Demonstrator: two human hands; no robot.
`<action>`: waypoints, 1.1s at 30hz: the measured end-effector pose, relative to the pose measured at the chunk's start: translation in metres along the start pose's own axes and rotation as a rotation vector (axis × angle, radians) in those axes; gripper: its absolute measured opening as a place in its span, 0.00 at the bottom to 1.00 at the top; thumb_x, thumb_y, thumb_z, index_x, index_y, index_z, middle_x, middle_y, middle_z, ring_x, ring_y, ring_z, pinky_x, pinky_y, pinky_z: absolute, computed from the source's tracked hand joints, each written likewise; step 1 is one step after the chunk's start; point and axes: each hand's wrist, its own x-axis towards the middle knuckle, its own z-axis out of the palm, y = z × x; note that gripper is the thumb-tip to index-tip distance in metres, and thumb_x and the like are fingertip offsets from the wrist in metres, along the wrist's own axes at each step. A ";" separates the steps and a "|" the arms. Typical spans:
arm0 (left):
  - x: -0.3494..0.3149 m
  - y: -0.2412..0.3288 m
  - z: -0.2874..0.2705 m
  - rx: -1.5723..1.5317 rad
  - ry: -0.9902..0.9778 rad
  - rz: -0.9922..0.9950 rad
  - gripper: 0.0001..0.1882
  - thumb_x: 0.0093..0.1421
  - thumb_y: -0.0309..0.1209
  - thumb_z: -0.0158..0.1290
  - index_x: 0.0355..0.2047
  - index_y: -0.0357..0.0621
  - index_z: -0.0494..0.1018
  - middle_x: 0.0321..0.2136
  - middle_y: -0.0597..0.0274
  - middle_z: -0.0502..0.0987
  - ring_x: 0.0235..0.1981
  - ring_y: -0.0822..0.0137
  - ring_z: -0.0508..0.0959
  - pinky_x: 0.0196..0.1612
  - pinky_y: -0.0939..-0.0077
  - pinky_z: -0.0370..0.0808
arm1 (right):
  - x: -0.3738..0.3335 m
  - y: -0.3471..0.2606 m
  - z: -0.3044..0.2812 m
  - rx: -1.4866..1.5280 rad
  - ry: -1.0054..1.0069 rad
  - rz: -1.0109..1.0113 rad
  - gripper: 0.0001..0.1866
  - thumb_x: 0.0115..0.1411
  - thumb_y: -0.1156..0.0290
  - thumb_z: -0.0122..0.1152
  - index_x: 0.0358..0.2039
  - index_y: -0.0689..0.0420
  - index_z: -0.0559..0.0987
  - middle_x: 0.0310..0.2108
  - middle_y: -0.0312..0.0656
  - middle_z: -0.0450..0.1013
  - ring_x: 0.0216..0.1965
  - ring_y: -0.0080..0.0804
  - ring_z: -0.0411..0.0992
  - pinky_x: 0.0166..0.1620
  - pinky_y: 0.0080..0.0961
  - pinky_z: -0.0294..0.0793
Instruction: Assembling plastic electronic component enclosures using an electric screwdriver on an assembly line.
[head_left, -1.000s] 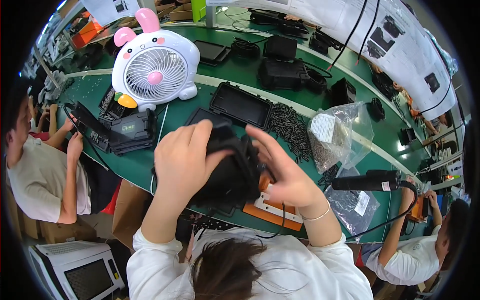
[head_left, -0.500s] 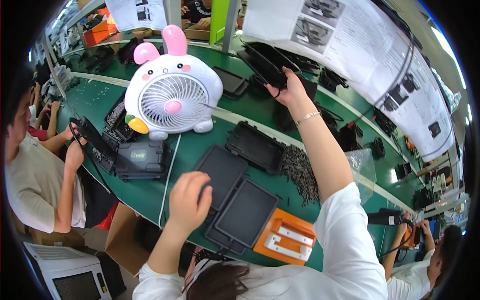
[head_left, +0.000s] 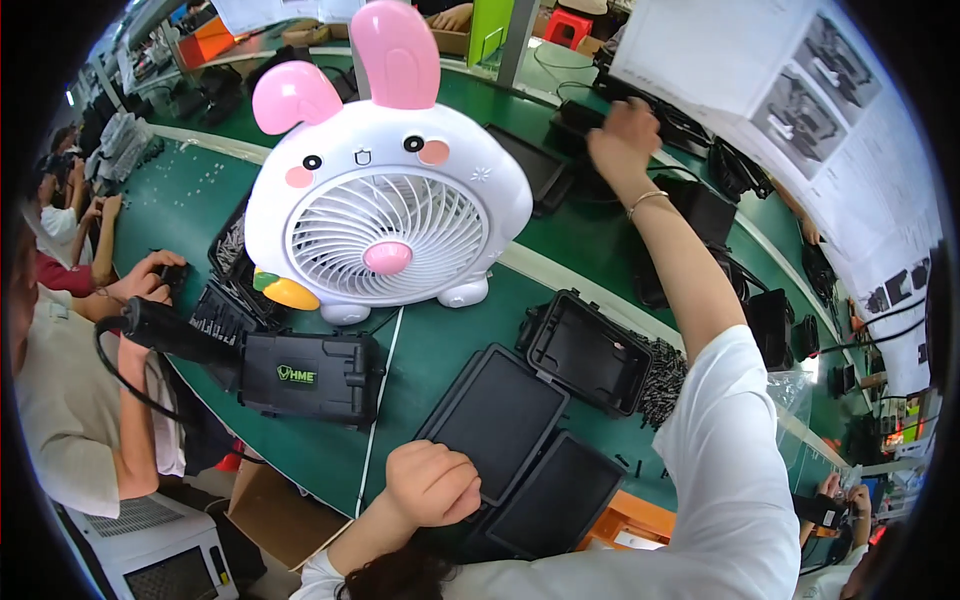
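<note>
At the front of the bench, my left hand is a loose fist with nothing visible in it. It hovers over the near edge of a flat black case lid. A second black lid lies to its right, overlapping other flat black pieces. My right arm stretches to the far side, where my right hand is over dark parts. Its fingertips are blurred and partly hidden, so its grip is unclear. Between the hands sits an uncovered black case base, beside a heap of small dark pins.
A white rabbit-shaped fan stands left of centre. A closed black case is in front of it. An orange tray lies at the near right. Paper sheets hang above the far right. Co-workers sit on both sides.
The view has shifted, bringing the fan and bench closer. My right hand earlier gripped dark tray-like pieces in the air; now it is lower among the far parts. My left fingers have curled in.
</note>
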 end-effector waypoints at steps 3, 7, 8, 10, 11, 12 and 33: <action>-0.002 -0.006 0.001 -0.026 0.003 -0.027 0.06 0.37 0.24 0.54 0.18 0.41 0.70 0.18 0.63 0.71 0.13 0.67 0.68 0.16 0.78 0.63 | -0.028 -0.035 0.023 0.359 -0.392 -0.605 0.28 0.48 0.53 0.58 0.44 0.60 0.71 0.47 0.55 0.62 0.49 0.50 0.62 0.46 0.44 0.69; -0.008 -0.006 -0.002 -0.107 -0.026 -0.035 0.06 0.37 0.25 0.55 0.18 0.41 0.70 0.17 0.63 0.70 0.13 0.67 0.68 0.16 0.78 0.63 | -0.049 -0.059 0.030 0.097 -0.669 -0.579 0.45 0.41 0.45 0.61 0.56 0.54 0.59 0.51 0.55 0.58 0.50 0.58 0.60 0.49 0.49 0.63; -0.007 -0.005 -0.003 -0.105 -0.016 -0.041 0.06 0.37 0.26 0.55 0.18 0.41 0.70 0.17 0.63 0.70 0.14 0.67 0.69 0.16 0.78 0.63 | -0.042 -0.055 0.033 0.069 -0.643 -0.584 0.44 0.41 0.45 0.61 0.56 0.54 0.60 0.49 0.55 0.60 0.48 0.57 0.62 0.47 0.49 0.66; -0.005 -0.007 -0.001 -0.117 -0.014 -0.047 0.05 0.38 0.25 0.54 0.19 0.41 0.70 0.17 0.62 0.71 0.13 0.66 0.69 0.16 0.78 0.64 | -0.026 -0.041 0.048 0.004 -0.626 -0.688 0.43 0.43 0.47 0.61 0.55 0.57 0.60 0.44 0.59 0.64 0.41 0.55 0.68 0.42 0.43 0.71; -0.006 -0.007 -0.003 -0.119 -0.016 -0.052 0.05 0.39 0.24 0.52 0.19 0.40 0.69 0.17 0.62 0.71 0.13 0.66 0.69 0.16 0.77 0.64 | -0.026 -0.048 0.043 0.013 -0.629 -0.697 0.43 0.43 0.47 0.61 0.55 0.57 0.60 0.44 0.59 0.64 0.41 0.55 0.68 0.42 0.43 0.71; -0.008 -0.007 -0.004 -0.112 -0.016 -0.059 0.05 0.39 0.24 0.52 0.19 0.40 0.69 0.17 0.62 0.71 0.13 0.66 0.69 0.16 0.77 0.64 | -0.028 -0.057 0.035 0.067 -0.669 -0.675 0.41 0.45 0.50 0.59 0.55 0.60 0.59 0.43 0.60 0.64 0.40 0.55 0.69 0.41 0.42 0.72; -0.007 -0.011 0.005 -0.017 0.127 -0.071 0.03 0.40 0.20 0.51 0.16 0.40 0.67 0.15 0.59 0.70 0.14 0.61 0.70 0.17 0.72 0.65 | -0.013 0.074 -0.078 1.320 -0.286 0.258 0.21 0.43 0.76 0.59 0.40 0.66 0.71 0.33 0.42 0.71 0.30 0.28 0.69 0.34 0.24 0.71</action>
